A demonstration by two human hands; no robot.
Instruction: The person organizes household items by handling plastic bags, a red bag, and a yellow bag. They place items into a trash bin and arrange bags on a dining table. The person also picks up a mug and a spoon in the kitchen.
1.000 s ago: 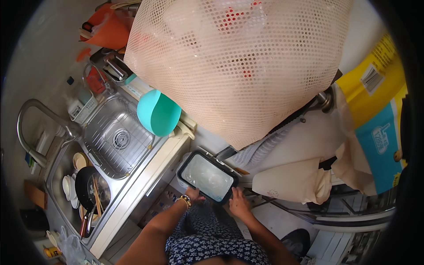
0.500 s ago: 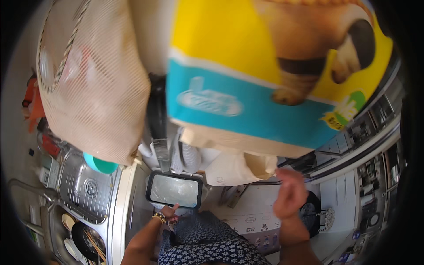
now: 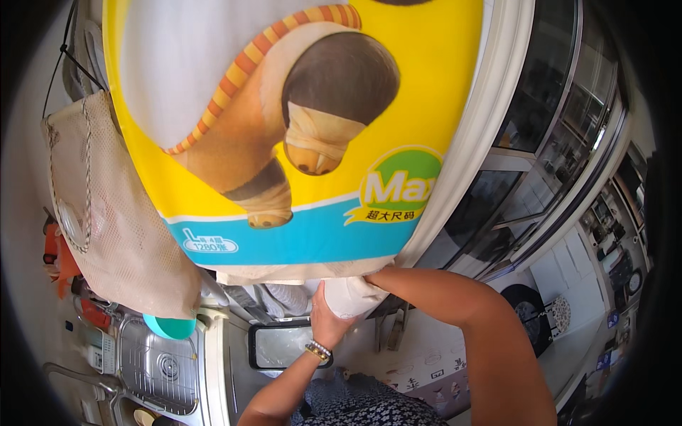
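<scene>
From the head view, the only one: gripping the left side of a cream cloth pouch [image 3: 348, 299] with the left hand [image 3: 332, 323], its bent fingers close around the cloth; meeting the upper right edge with the right hand [image 3: 376, 278], mostly hidden behind cloth and wrist, so no telling whether wide, narrow or holding anything. Likeliest trouble, by judgement: stretching or dragging down the pouch through too hard a pull from opposite sides, or bumping the large yellow-and-blue package [image 3: 284, 234] just above by lifting the right forearm. Possible too: a blind fumble on the right, caused by the package blocking the line of sight. As for the pouch itself: pale, soft-looking, smooth and rounded between both hands, lightly creased toward the top, with the upper part lost behind the package; placed directly below that package, above and to the right of a black-rimmed bin [image 3: 253, 348]. Farther left, well apart from both hands: a pale mesh bag [image 3: 131, 213], and below it a turquoise bowl [image 3: 170, 327] near the steel sink [image 3: 160, 390].
</scene>
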